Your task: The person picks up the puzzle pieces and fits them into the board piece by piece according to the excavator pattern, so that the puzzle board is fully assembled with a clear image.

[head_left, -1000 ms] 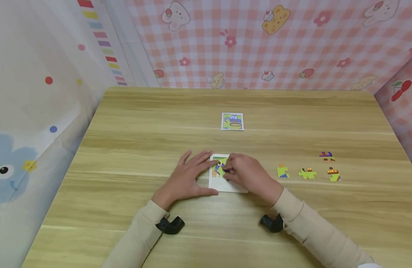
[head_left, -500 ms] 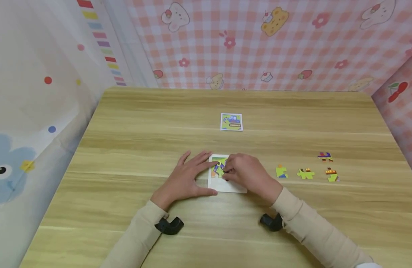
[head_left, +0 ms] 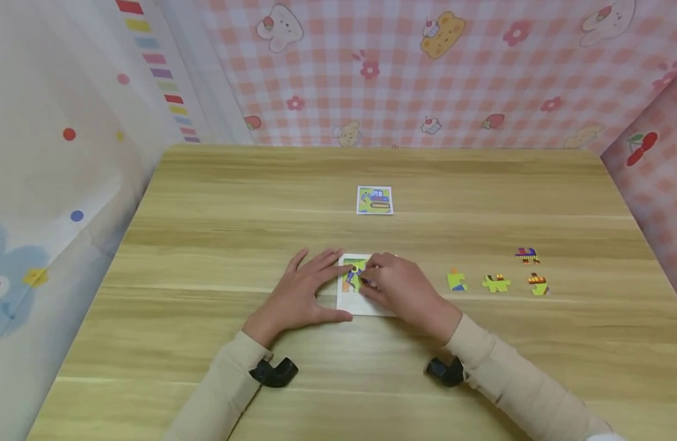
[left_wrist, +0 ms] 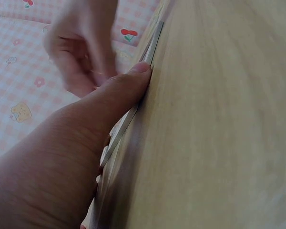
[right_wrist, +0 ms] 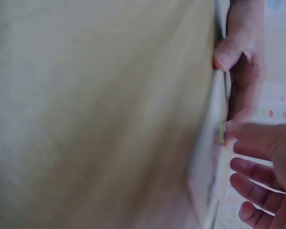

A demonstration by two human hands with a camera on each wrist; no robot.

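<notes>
A small white puzzle tray (head_left: pixel 365 307) lies on the table between the two hands. Joined pieces with a green and blue picture (head_left: pixel 349 283) fill part of its upper left. My left hand (head_left: pixel 300 295) rests with spread fingers at the tray's left side, index finger over the picture, thumb (left_wrist: pixel 142 67) at the near edge. With bent fingers my right hand (head_left: pixel 403 285) pinches a dark-patterned puzzle piece (head_left: pixel 368 282) down at the tray, beside the joined pieces. That hand hides most of the tray's right part. In the right wrist view, a yellowish bit of the piece (right_wrist: pixel 222 133) shows at the fingertips.
Several loose puzzle pieces lie to the right: a green and blue one (head_left: pixel 456 280), a green one (head_left: pixel 496 283), a green and brown one (head_left: pixel 538 285) and a purple and yellow one (head_left: pixel 527 255). A picture card of an excavator (head_left: pixel 374 200) lies behind the tray.
The head view has shifted slightly, so everything sits a little further left. The right fingers have shifted slightly on the piece at the tray. The left hand stays in place.
</notes>
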